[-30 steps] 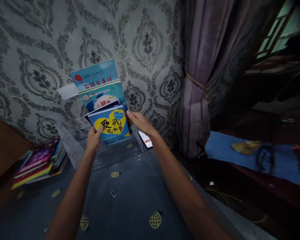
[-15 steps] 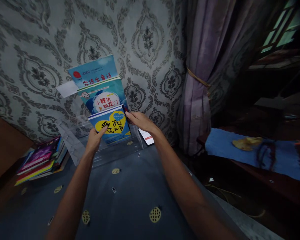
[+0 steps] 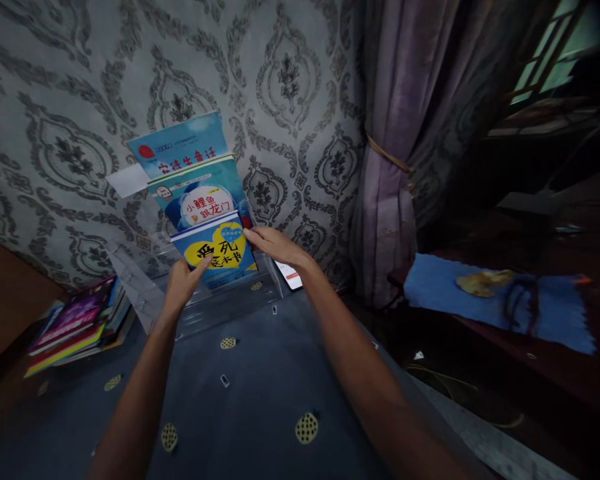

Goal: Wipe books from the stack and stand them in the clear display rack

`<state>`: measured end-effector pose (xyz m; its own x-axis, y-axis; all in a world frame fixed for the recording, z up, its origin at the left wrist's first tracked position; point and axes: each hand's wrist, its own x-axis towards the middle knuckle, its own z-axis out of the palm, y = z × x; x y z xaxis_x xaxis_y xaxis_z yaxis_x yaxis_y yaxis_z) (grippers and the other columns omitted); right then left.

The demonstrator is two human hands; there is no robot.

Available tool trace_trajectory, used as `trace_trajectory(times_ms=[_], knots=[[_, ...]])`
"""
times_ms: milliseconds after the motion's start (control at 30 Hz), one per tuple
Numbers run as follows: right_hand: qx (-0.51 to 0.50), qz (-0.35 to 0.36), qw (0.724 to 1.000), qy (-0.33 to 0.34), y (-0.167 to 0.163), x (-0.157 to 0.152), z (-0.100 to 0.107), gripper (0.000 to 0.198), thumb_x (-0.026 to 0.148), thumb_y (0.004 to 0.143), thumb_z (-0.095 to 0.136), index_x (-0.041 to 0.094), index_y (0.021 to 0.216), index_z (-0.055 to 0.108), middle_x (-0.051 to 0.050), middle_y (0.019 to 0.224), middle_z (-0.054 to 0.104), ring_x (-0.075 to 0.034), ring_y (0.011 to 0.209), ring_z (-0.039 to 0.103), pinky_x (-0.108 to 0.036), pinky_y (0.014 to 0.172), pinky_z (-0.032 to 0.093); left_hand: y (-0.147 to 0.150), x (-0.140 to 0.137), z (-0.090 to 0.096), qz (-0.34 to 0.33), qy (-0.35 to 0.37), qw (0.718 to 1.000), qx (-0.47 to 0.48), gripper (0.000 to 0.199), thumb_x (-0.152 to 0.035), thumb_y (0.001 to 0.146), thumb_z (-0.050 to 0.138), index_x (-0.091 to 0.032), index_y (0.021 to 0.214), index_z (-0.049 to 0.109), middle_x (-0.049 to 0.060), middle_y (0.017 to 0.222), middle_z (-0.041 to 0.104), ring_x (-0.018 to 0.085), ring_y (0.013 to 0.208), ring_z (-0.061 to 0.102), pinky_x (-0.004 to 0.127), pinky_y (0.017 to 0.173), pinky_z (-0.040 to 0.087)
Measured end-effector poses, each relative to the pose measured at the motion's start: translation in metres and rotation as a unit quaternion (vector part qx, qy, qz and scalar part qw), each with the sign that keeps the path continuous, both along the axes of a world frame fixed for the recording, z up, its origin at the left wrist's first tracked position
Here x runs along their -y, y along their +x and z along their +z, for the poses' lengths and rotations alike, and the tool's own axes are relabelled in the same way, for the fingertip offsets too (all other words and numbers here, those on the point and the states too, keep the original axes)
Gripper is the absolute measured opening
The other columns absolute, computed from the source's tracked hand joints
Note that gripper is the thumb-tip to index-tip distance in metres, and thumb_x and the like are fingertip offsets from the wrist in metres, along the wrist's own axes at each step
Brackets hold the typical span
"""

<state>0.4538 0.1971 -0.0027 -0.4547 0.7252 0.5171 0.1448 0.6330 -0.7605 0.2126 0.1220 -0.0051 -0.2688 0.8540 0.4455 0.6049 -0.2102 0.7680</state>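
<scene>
A small blue book with a yellow heart on its cover [image 3: 224,263] stands in the front of a clear plastic rack [image 3: 205,319]. My left hand [image 3: 183,283] grips its left side, thumb across the cover and the other fingers hidden. At the upper right edge, my right hand [image 3: 275,245] is closed on the same book, with its fingertips partly hidden. Behind it rises a teal book with a white oval title [image 3: 207,200], and farther back a light blue book [image 3: 180,142] leans higher. A white card or sheet [image 3: 127,181] sticks out to their left.
A stack of books [image 3: 80,323] lies to the left on the dark tablecloth [image 3: 260,400]. A lit phone [image 3: 291,276] is behind my right wrist. Patterned wallpaper [image 3: 290,80] and a tied purple curtain [image 3: 387,200] stand behind. Rightward, a blue cloth [image 3: 430,293] covers a dark surface.
The whole view has shifted slightly, with things a little farther left. Both hands stay on the small blue book, which keeps about the same place in the rack.
</scene>
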Motion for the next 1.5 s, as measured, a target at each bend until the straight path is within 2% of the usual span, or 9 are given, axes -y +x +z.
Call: trace_trajectory(times_ms=[100,167,267,500,800,1033,1133,1233,1500], knots=[[0.018,0.025,0.999,0.010,0.000,0.000,0.001,0.051,0.058,0.098,0.043,0.017,0.086,0.070,-0.007,0.091,0.072,-0.020,0.085,0.064,-0.030,0.075,0.048,-0.005,0.006,0.003,0.080,-0.021,0.988,-0.128,0.041,-0.060,0.069,0.074,-0.019,0.072,0.073,0.012,0.071,0.075,0.038,0.088,0.073,0.037,0.077,0.054],[0.022,0.028,0.999,0.009,0.000,0.002,0.002,0.051,0.058,0.099,0.042,0.016,0.089,0.070,-0.008,0.094,0.072,-0.021,0.087,0.064,-0.031,0.075,0.048,-0.007,0.007,0.003,0.086,-0.037,0.982,-0.163,0.041,-0.062,0.071,0.071,-0.021,0.063,0.070,0.011,0.060,0.071,0.037,0.082,0.073,0.034,0.072,0.052],[0.036,0.032,0.999,0.004,0.001,0.004,0.002,0.050,0.057,0.099,0.041,0.016,0.096,0.070,-0.009,0.099,0.072,-0.021,0.089,0.065,-0.031,0.075,0.048,-0.010,0.006,0.001,0.060,-0.078,0.983,-0.155,0.043,-0.064,0.073,0.068,-0.021,0.063,0.072,0.010,0.054,0.069,0.035,0.075,0.073,0.032,0.068,0.050],[0.085,0.005,0.996,0.032,0.002,0.001,0.003,0.040,0.047,0.100,0.045,0.015,0.099,0.068,-0.011,0.102,0.072,-0.024,0.092,0.065,-0.033,0.078,0.046,-0.005,0.002,0.004,-0.033,-0.153,0.987,-0.032,0.048,-0.061,0.074,0.070,-0.015,0.085,0.080,0.010,0.071,0.076,0.031,0.058,0.070,0.034,0.063,0.051],[0.076,-0.080,0.984,0.141,0.023,0.011,0.018,0.027,0.032,0.098,0.045,0.018,0.094,0.067,-0.006,0.085,0.069,-0.021,0.083,0.060,-0.029,0.074,0.040,0.020,-0.002,0.004,-0.034,-0.107,0.989,-0.091,0.046,-0.063,0.076,0.067,-0.021,0.059,0.071,0.004,0.041,0.061,0.029,0.056,0.067,0.030,0.061,0.048],[0.076,-0.070,0.988,0.114,0.025,0.008,0.018,0.028,0.029,0.097,0.046,0.017,0.102,0.071,-0.007,0.091,0.071,-0.022,0.085,0.061,-0.032,0.077,0.041,0.024,0.001,0.003,-0.016,-0.117,0.985,-0.128,0.047,-0.063,0.081,0.061,-0.021,0.063,0.070,0.008,0.056,0.069,0.032,0.066,0.071,0.033,0.070,0.048],[0.090,-0.073,0.988,0.105,0.026,0.007,0.017,0.028,0.028,0.097,0.046,0.017,0.100,0.072,-0.007,0.089,0.073,-0.023,0.085,0.063,-0.033,0.078,0.043,0.029,0.006,-0.003,0.021,-0.043,0.989,-0.137,0.041,-0.059,0.082,0.064,-0.019,0.086,0.073,0.013,0.079,0.076,0.036,0.087,0.072,0.034,0.078,0.048],[0.088,-0.067,0.989,0.102,0.028,0.005,0.016,0.031,0.027,0.097,0.045,0.016,0.106,0.073,-0.010,0.098,0.075,-0.025,0.090,0.066,-0.037,0.083,0.047,0.036,0.010,-0.009,0.070,0.020,0.989,-0.127,0.046,-0.053,0.083,0.068,-0.017,0.110,0.063,0.016,0.096,0.076,0.034,0.089,0.071,0.035,0.078,0.049],[-0.057,-0.067,0.989,0.116,0.010,-0.001,0.007,0.053,0.029,0.096,0.046,0.016,0.147,0.048,-0.014,0.139,0.062,-0.028,0.125,0.060,-0.047,0.107,0.046,0.040,0.013,-0.015,0.093,0.017,0.982,-0.166,0.036,-0.047,0.091,0.059,-0.020,0.113,0.050,0.012,0.090,0.073,0.032,0.082,0.071,0.037,0.073,0.051]])
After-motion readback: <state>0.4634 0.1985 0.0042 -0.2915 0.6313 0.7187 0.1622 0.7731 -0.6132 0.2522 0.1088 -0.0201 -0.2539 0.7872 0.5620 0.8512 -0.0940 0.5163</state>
